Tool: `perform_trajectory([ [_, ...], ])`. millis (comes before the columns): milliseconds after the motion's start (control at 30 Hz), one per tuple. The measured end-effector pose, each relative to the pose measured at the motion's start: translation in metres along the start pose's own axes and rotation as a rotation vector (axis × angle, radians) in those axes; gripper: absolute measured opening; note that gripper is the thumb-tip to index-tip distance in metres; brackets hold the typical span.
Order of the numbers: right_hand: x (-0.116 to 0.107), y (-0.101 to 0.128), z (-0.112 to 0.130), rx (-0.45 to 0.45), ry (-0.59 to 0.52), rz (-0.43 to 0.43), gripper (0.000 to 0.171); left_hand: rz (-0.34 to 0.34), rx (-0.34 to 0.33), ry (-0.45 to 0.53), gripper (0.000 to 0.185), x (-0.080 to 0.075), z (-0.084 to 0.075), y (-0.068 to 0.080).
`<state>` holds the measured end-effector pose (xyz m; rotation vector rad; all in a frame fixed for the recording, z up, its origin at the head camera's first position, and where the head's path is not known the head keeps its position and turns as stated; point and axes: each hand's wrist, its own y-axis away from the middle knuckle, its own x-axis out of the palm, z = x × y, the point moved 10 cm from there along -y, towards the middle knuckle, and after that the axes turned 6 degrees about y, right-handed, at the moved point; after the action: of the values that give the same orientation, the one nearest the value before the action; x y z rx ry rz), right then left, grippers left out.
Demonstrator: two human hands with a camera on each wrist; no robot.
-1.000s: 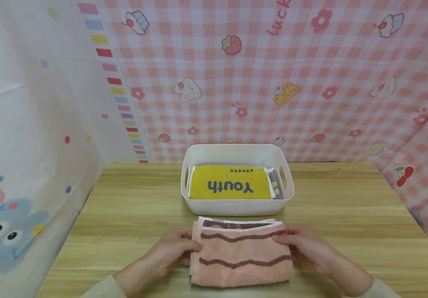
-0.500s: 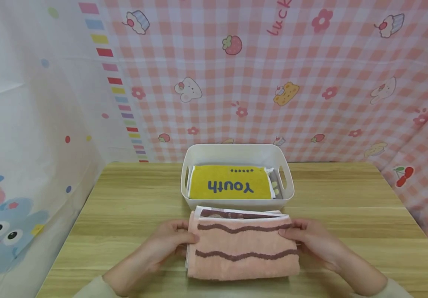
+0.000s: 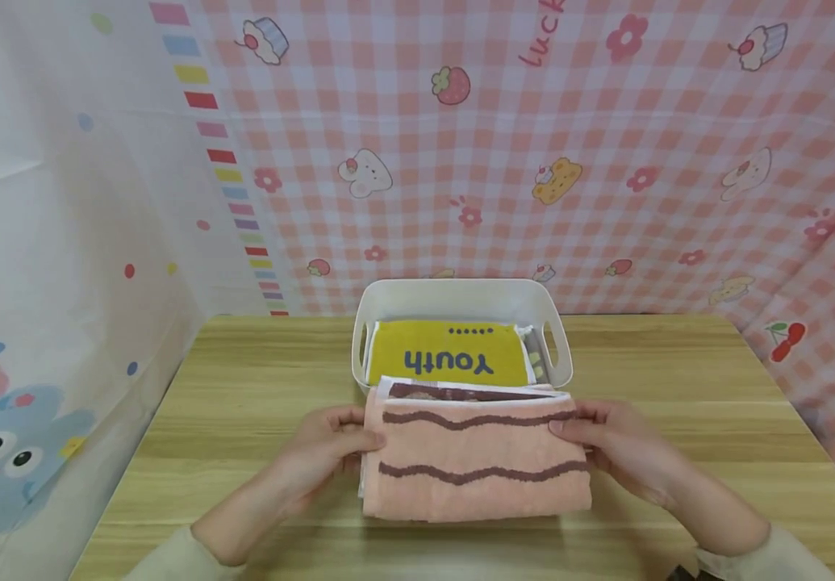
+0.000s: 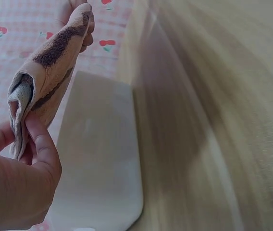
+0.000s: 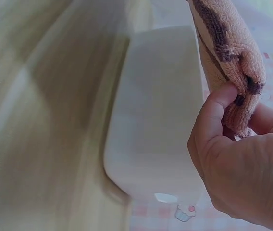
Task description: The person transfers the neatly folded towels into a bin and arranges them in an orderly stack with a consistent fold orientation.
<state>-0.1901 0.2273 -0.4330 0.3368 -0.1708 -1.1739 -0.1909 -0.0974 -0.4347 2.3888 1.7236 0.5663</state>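
Carry step: I hold the folded pink towel (image 3: 475, 456) lifted, left hand (image 3: 330, 448) and right hand (image 3: 606, 452) pinching its ends. Next, judged: advance toward 12 o'clock and lower onto the yellow towel (image 3: 449, 355) in the white basket (image 3: 461, 297).

folded towel (image 3: 473, 454) before the basket (image 3: 461, 300), another towel (image 3: 448, 353) inside it.

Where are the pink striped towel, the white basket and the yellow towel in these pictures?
pink striped towel (image 3: 475, 468): head view, middle of its folded top face.
white basket (image 3: 453, 291): head view, far inner wall.
yellow towel (image 3: 448, 345): head view, bare face above its lettering.
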Motion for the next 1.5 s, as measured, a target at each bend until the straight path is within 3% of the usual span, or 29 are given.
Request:
perform_trajectory([
  [333, -0.005, -0.007, 0.023, 0.001, 0.023, -0.016, 0.056, -0.039, 0.035, 0.031, 0.037, -0.003, -0.018, -0.008],
  [567, -0.012, -0.015, 0.037, 0.009, 0.033, -0.045, 0.054, -0.099, 0.035, 0.035, 0.044, -0.007, -0.03, -0.017],
  [933, -0.024, -0.031, 0.063, -0.029, 0.027, -0.072, 0.049, -0.132, 0.072, 0.021, 0.039, -0.009, -0.057, -0.042],
  [1333, -0.042, -0.058, 0.081, -0.056, 0.018, -0.147, 0.021, -0.151, 0.094, 0.046, 0.039, -0.013, -0.075, -0.067],
  [1500, -0.049, -0.069, 0.085, -0.041, 0.026, -0.195, 0.033, -0.186, 0.084, 0.037, 0.038, -0.017, -0.08, -0.08],
])
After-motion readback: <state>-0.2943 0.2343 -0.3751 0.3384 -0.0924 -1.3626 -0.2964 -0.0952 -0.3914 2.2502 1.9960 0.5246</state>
